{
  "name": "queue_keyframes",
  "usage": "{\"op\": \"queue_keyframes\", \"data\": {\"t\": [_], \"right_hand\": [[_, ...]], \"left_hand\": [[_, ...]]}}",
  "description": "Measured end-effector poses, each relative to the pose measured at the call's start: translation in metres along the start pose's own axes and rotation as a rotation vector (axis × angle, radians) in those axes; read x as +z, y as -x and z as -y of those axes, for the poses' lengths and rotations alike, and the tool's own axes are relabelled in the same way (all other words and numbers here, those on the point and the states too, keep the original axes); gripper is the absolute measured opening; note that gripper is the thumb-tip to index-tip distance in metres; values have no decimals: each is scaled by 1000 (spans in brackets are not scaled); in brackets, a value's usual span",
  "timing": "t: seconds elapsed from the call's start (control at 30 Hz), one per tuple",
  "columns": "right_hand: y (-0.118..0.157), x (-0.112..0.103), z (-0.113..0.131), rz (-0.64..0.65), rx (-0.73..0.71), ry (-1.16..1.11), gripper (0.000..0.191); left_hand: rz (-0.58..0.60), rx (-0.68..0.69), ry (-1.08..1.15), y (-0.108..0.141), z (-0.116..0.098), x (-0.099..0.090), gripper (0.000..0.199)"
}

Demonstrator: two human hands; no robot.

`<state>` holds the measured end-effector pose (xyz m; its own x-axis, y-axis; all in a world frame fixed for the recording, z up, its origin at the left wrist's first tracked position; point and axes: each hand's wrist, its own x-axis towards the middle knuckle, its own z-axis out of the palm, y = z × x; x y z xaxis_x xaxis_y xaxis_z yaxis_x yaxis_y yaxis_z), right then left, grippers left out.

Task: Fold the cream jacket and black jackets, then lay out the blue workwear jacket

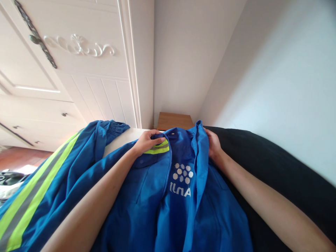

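A blue work jacket (151,182) lies spread out in front of me with its front zip open. White dots and lettering show on the inner back between the zip edges, and a yellow-and-grey reflective band crosses the chest on the left. My left hand (150,141) pinches the front edge near the collar, thumb on top. On the other side, my right hand (213,142) grips the jacket's raised front edge by the collar; its fingers are partly hidden behind the cloth. Left of the jacket lies more blue cloth (89,150) with a long reflective stripe and a gathered end.
Black cloth (236,143) covers the surface on the right, along a pale wall (288,87). A white wardrobe (99,73) with a moulded ornament stands at the left. A brown wooden piece (175,120) sits beyond the collar. Several blurred items (12,182) lie far left.
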<state>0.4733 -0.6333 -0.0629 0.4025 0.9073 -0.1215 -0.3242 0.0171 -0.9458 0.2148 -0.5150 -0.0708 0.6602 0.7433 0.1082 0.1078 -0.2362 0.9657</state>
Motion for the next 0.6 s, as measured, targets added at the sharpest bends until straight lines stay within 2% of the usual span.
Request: {"op": "queue_keyframes", "data": {"t": [0.13, 0.2, 0.33, 0.47, 0.6], "right_hand": [[2, 4, -2, 76, -68, -155, 13], [6, 9, -6, 130, -87, -158, 16], [14, 21, -13, 244, -32, 40, 27], [22, 33, -16, 248, -93, 261, 35], [28, 42, -19, 254, -135, 380, 36]], "left_hand": [[73, -23, 154, 3, -3, 0, 51], [95, -13, 174, 3, -3, 0, 51], [89, -18, 106, 1, -4, 3, 51], [18, -40, 35, 1, -8, 11, 49], [-38, -60, 20, 4, -11, 21, 44]]}}
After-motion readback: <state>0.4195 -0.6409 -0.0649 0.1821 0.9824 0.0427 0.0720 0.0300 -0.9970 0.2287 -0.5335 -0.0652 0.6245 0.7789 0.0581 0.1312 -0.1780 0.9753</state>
